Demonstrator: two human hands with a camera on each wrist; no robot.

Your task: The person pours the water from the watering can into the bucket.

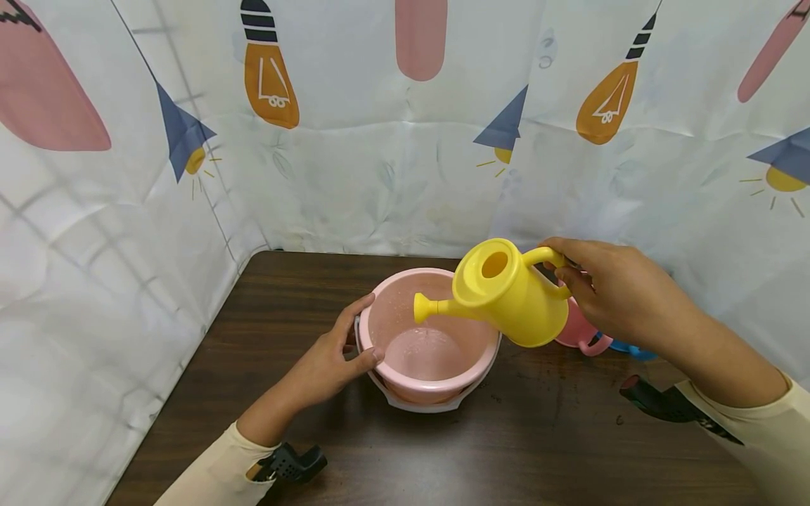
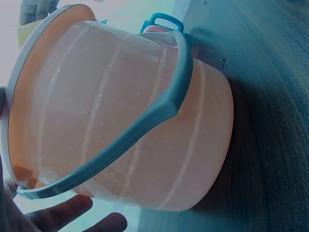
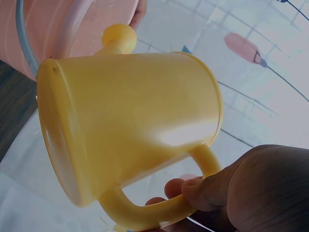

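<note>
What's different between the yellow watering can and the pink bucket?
The watering can is yellow; the bucket is pink. The watering can is tilted in the air in the right hand, while the bucket stands on the table, touched by the left hand. The watering can has a spout; the bucket has a wide open mouth instead. Both have a handle.

Watering can spout (image 1: 432, 308) over bucket (image 1: 430, 386) on table (image 1: 506, 457)
</note>
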